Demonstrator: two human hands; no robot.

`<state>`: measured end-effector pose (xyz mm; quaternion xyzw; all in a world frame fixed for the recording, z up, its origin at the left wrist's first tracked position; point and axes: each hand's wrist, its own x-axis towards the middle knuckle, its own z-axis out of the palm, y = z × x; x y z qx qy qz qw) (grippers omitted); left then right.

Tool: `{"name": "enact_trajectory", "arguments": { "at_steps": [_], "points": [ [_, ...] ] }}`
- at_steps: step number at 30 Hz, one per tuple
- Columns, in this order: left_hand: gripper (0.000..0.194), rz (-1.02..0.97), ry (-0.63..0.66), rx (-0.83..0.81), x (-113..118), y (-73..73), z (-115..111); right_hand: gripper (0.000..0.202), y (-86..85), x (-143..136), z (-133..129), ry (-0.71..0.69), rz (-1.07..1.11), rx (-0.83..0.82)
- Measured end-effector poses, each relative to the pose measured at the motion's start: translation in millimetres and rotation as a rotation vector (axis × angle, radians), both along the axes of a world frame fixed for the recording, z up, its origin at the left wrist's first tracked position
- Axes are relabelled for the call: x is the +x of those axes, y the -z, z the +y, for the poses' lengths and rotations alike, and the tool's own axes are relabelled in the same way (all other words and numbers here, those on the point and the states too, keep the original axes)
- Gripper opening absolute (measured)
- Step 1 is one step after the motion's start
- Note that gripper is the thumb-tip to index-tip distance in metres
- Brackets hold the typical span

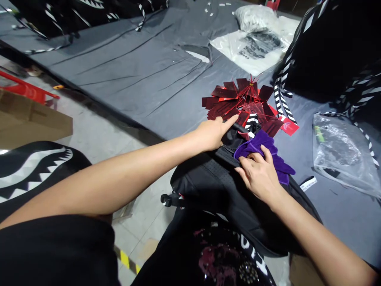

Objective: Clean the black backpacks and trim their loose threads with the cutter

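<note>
A black backpack (214, 186) lies at the near edge of the grey-covered table, against the person's lap. My left hand (212, 134) grips the backpack's upper edge, with its index finger stretched toward a bunch of dark red tags (229, 99) on strings. My right hand (259, 174) presses a purple cloth (281, 161) against the bag near its opening, its fingers curled on the fabric. The red tags fan out on the table just beyond the bag. A black-and-white striped piece shows between the tags and the cloth.
Black items with striped trim (287, 75) lie at the right and far left of the grey table (125, 63). A clear plastic bag (342, 151) rests at right, white plastic packaging (256, 43) at the back. A cardboard box (35, 119) and red stool (26, 89) stand left.
</note>
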<state>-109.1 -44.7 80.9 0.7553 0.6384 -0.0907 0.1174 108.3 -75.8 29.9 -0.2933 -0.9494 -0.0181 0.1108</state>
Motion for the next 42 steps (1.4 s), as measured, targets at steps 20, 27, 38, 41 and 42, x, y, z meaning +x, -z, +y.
{"name": "enact_trajectory", "arguments": {
  "at_steps": [20, 27, 38, 41, 42],
  "points": [
    [0.105, -0.067, 0.143, -0.157, -18.7, 3.9, 17.0, 0.026, -1.6, -26.9, 11.0, -0.018, 0.046, -0.175],
    [0.103, -0.294, 0.076, -0.054, -30.4, 15.7, 7.6, 0.023, -12.7, -40.6, 20.3, -0.125, -0.05, -0.227],
    [0.102, -0.268, 0.076, -0.108, -33.6, 16.1, 18.9, 0.033, -14.1, -51.9, 31.2, -0.201, -0.194, -0.112],
    [0.101, -0.263, 0.106, -0.131, -34.6, 15.5, 21.6, 0.039, -14.4, -53.8, 32.0, -0.241, -0.189, -0.136],
    [0.101, -0.261, 0.113, -0.134, -34.7, 15.5, 22.0, 0.041, -14.2, -55.1, 32.7, -0.253, -0.183, -0.147]
  ]
}}
